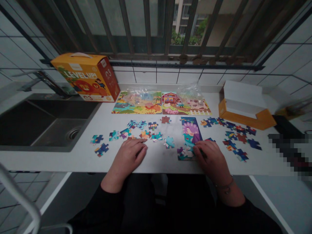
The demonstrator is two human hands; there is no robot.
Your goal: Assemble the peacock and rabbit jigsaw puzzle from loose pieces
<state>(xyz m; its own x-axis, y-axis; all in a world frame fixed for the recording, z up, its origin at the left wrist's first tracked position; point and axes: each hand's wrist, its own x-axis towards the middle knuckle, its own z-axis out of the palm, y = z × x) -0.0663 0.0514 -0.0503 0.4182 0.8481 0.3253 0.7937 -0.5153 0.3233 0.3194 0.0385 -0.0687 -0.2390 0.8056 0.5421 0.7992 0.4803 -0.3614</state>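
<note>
A partly joined jigsaw puzzle (189,128) with a pink peacock and a white rabbit lies on the counter. At its lower right side my right hand (211,158) has its fingers bent together on a puzzle piece, mostly hidden beneath the fingertips. My left hand (131,155) rests palm down with fingers stretched out, just below a group of loose puzzle pieces (145,134). Between the hands lies a single light-blue puzzle piece (169,142). A brown puzzle piece (166,119) sits farther back.
More loose pieces (241,138) are spread at the right. Two picture sheets (136,109) under clear plastic bags (192,92) lie at the back. An orange box (85,78) stands beside the sink (85,113); an opened box (243,112) is at the right.
</note>
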